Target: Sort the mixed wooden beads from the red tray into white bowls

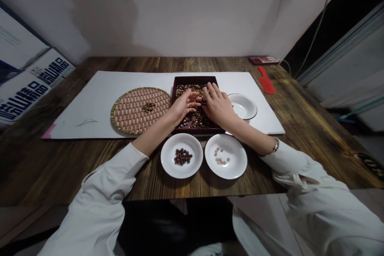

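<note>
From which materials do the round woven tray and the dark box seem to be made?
Woven tray: probably matte bamboo or similar strips, as the interlaced pattern shows. Dark box: perhaps cardboard or plastic; its thin, straight, smooth-looking walls leave both possible.

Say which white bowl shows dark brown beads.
The front-left bowl holds dark beads; the front-right bowl shows pale beads; the partly hidden rear bowl shows no dark pile.

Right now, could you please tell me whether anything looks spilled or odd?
No obvious spill, but the white board has dark lines at left and a pink patch on its near-left corner, odd against its plain surface.
</note>
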Demonstrator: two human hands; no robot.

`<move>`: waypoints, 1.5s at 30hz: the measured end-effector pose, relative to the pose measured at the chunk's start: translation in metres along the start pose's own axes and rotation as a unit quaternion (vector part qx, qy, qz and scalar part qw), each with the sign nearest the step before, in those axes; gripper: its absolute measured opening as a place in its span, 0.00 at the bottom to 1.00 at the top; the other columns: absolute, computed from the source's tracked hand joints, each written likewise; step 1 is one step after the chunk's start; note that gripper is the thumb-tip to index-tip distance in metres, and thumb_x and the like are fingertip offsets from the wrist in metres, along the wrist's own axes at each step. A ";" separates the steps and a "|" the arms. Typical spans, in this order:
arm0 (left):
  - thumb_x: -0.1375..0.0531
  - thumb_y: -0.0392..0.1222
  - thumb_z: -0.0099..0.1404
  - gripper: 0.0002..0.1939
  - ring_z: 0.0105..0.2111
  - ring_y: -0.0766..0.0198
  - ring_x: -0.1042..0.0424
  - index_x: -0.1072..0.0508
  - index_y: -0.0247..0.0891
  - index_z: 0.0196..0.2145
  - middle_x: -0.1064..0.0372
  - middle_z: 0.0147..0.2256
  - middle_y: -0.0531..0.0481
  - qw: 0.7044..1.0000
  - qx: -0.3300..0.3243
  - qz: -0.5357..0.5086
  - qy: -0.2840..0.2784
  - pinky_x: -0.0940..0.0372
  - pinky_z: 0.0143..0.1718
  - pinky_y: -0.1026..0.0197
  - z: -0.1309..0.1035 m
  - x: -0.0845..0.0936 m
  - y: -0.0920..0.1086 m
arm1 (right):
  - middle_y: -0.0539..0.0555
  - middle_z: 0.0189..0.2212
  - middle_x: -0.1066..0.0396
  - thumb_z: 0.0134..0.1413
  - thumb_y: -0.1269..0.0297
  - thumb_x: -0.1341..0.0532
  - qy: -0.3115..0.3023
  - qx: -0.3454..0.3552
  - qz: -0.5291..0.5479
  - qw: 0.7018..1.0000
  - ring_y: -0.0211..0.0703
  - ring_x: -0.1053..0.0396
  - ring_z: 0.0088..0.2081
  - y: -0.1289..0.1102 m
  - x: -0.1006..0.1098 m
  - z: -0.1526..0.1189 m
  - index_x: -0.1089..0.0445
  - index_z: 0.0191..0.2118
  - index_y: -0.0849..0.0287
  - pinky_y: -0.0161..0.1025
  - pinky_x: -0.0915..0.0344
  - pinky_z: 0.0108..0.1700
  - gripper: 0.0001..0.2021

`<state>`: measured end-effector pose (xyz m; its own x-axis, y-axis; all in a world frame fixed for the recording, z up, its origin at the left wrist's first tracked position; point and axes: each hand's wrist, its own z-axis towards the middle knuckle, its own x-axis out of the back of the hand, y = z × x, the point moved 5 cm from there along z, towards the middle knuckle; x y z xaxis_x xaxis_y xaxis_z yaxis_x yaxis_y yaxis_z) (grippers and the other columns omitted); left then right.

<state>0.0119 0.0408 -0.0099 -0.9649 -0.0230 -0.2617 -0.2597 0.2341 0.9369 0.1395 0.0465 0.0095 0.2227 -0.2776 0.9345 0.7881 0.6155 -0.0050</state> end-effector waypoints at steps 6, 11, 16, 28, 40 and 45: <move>0.51 0.54 0.68 0.19 0.33 0.65 0.29 0.28 0.38 0.37 0.26 0.38 0.47 1.000 0.001 0.013 -0.009 0.40 0.32 0.64 0.002 -0.001 -0.002 | 0.74 0.65 0.54 0.59 0.70 0.51 0.008 -0.032 -0.026 0.999 0.65 0.54 0.66 0.005 0.000 0.000 0.49 0.64 0.76 0.61 0.46 0.58 0.28; 0.50 0.54 0.68 0.19 0.33 0.65 0.29 0.28 0.38 0.37 0.26 0.38 0.47 0.999 0.004 0.028 -0.016 0.40 0.32 0.65 -0.001 -0.003 0.000 | 0.76 0.64 0.53 0.61 0.72 0.55 0.016 -0.057 -0.044 0.997 0.64 0.52 0.65 0.007 -0.001 0.000 0.50 0.64 0.78 0.61 0.45 0.57 0.27; 0.50 0.51 0.68 0.18 0.32 0.66 0.29 0.28 0.36 0.38 0.27 0.38 0.46 0.999 -0.005 0.032 -0.028 0.40 0.32 0.65 -0.002 -0.005 0.000 | 0.78 0.64 0.54 0.60 0.73 0.57 0.023 -0.091 -0.052 0.994 0.68 0.53 0.65 0.011 -0.002 -0.002 0.50 0.64 0.81 0.64 0.46 0.56 0.28; 0.47 0.53 0.67 0.17 0.31 0.66 0.29 0.28 0.37 0.37 0.27 0.38 0.46 0.995 -0.019 0.074 -0.057 0.39 0.30 0.66 0.001 -0.007 -0.004 | 0.77 0.61 0.45 0.62 0.65 0.58 0.062 -0.115 -0.044 0.990 0.69 0.50 0.64 0.023 -0.015 -0.005 0.49 0.65 0.77 0.69 0.51 0.57 0.29; 0.48 0.52 0.68 0.17 0.31 0.66 0.28 0.28 0.36 0.37 0.27 0.38 0.46 0.994 -0.008 0.084 -0.063 0.38 0.31 0.65 0.000 -0.008 -0.005 | 0.77 0.62 0.48 0.64 0.61 0.59 0.018 -0.115 -0.047 0.992 0.70 0.47 0.62 0.015 -0.006 -0.004 0.40 0.60 0.78 0.68 0.52 0.58 0.28; 0.49 0.51 0.68 0.16 0.31 0.67 0.29 0.29 0.36 0.37 0.27 0.37 0.47 0.994 -0.011 0.091 -0.067 0.38 0.31 0.66 -0.002 -0.010 -0.004 | 0.79 0.61 0.47 0.64 0.62 0.57 0.015 -0.163 -0.090 0.982 0.68 0.47 0.62 0.017 -0.004 -0.006 0.45 0.62 0.82 0.65 0.51 0.59 0.29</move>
<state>0.0227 0.0383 -0.0111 -0.9825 0.1474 -0.1138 -0.0828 0.2015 0.9760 0.1557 0.0539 0.0034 0.0748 -0.3844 0.9201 0.9571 0.2866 0.0419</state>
